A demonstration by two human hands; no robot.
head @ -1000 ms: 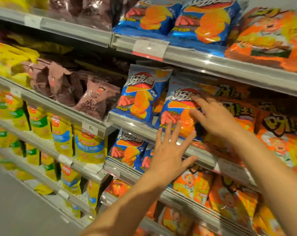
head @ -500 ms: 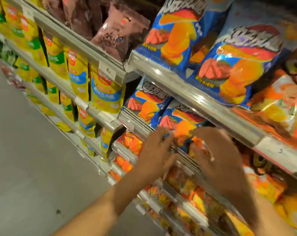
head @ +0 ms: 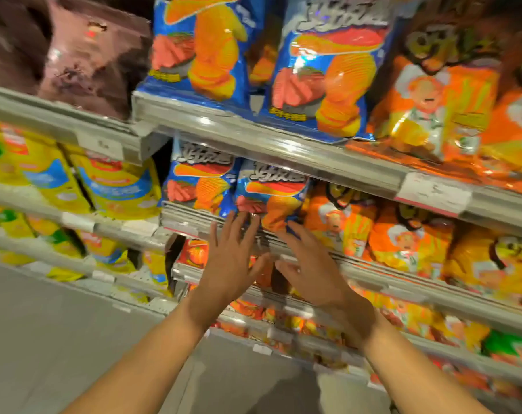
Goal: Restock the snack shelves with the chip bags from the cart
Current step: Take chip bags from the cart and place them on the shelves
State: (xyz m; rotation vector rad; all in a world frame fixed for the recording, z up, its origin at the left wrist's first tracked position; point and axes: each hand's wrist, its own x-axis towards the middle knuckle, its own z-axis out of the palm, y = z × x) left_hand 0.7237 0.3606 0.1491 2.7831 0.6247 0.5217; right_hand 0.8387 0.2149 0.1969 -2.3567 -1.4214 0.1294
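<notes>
Two blue chip bags stand side by side on a middle shelf (head: 194, 215); the right blue bag (head: 273, 192) leans forward over the shelf rail. My left hand (head: 232, 264) reaches up with straight, spread fingers, its tips at that bag's lower left edge. My right hand (head: 310, 270) does the same from the right, fingertips touching the bag's bottom right corner. Neither hand grips anything. The left blue bag (head: 198, 180) stands upright beside it. The cart is out of sight.
Larger blue bags (head: 328, 76) and orange bags (head: 433, 100) fill the shelf above; orange bags (head: 403, 240) sit right of my hands. Yellow bags (head: 116, 186) and brown bags (head: 95, 61) fill the left bay. Grey floor (head: 59, 339) lies below left.
My view and both hands dropped from the upper blue bags to the shelf below. The hands came closer together, and their fingertips now touch the lower right blue bag.
</notes>
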